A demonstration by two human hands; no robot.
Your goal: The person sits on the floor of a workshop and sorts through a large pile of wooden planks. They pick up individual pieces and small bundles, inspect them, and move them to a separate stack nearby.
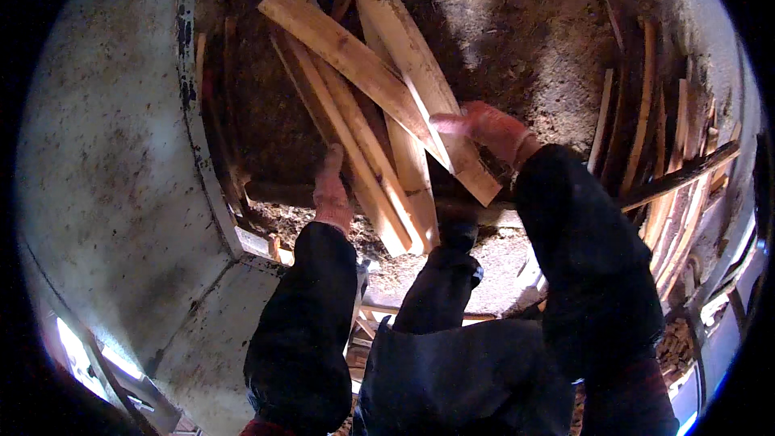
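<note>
A loose pile of pale sawn wooden boards (339, 48) lies crossed at several angles in front of me. My right hand (494, 131), in a pinkish-orange glove, is closed on the near part of the upper long board (440, 85), with a finger or thumb reaching across its top. That board's near end (480, 182) sticks out past the hand. My left hand (331, 190), in a similar glove, is at the left edge of the lower boards (367, 169). Its fingers point away from me and are smeared, so I cannot tell whether they grip the wood.
Brown dirt-like ground (517, 48) spreads beyond the pile. A large pale, stained panel (113, 113) with a raised edge stands at left. Several long wooden strips (646, 113) stand along the right side, with a darker stick (686, 173) across them. My leg (440, 287) is below the boards.
</note>
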